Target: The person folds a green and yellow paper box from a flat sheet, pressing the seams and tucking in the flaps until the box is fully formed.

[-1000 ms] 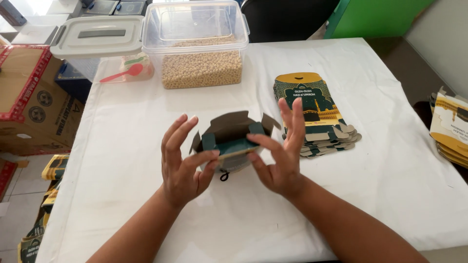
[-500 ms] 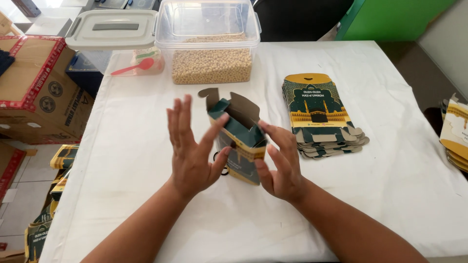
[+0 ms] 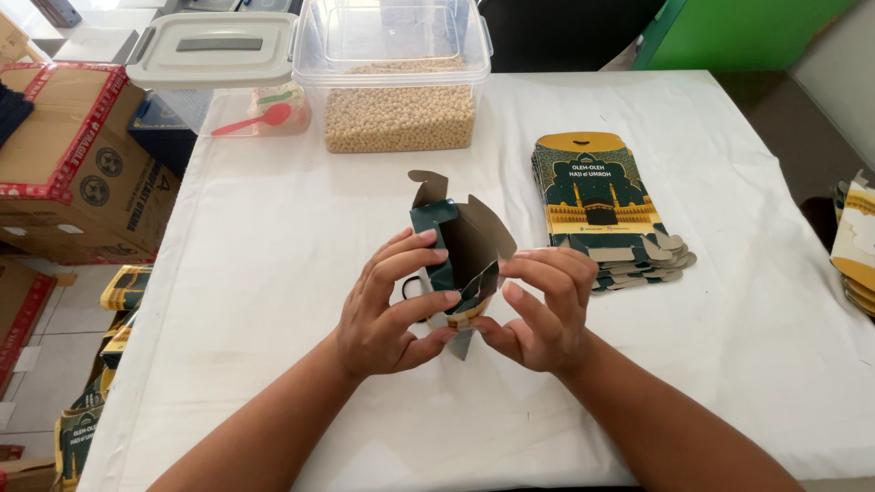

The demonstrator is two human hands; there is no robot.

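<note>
A small dark green and yellow cardboard box stands upright at the middle of the white table, its top flaps open and its brown inside showing. My left hand grips its left side, fingers curled around the front. On the other side my right hand pinches the box's lower right edge with fingertips and thumb. A stack of flat boxes of the same green and yellow print lies to the right of my hands.
A clear plastic tub of small beige pellets stands at the table's far edge, its grey lid and a pink spoon to its left. Cardboard cartons sit off the left side. More flat boxes lie at the right.
The box has been turned upright and brought closer to me. My left hand, held apart with fingers spread before, has closed onto its side. My right hand has shifted to its lower edge.
</note>
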